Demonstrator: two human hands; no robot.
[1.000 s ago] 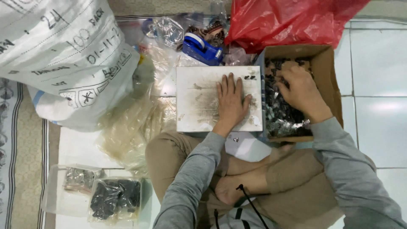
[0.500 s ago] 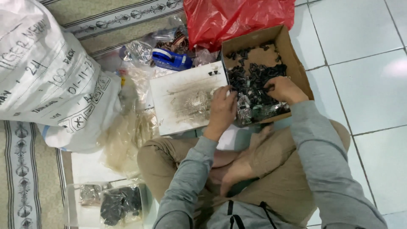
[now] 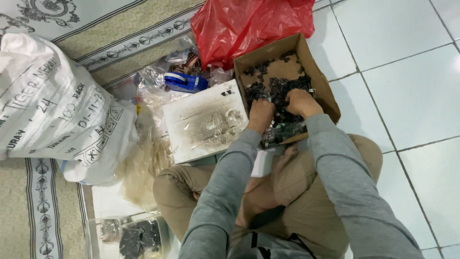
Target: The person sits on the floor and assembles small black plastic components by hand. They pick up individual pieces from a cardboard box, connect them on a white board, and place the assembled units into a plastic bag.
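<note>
Two hands dig into one cardboard box (image 3: 320, 81): the left hand (image 3: 260, 114) and right hand (image 3: 302, 102) sit side by side, each grip curled into the heap of small black parts (image 3: 275, 88). Whether either actually holds any, I cannot tell. A smudged white board (image 3: 203, 122) lies just left.

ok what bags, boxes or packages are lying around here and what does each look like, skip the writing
Cardboard box: brown, open, right of centre, holding small dark parts; both hands are in it.
Red plastic bag: crumpled, just behind the box.
White sack: large, woven, dark handwriting, on the left.
Clear plastic bags: loose heap between the sack and the white board.
Small clear packets: dark contents, bottom left.
</note>
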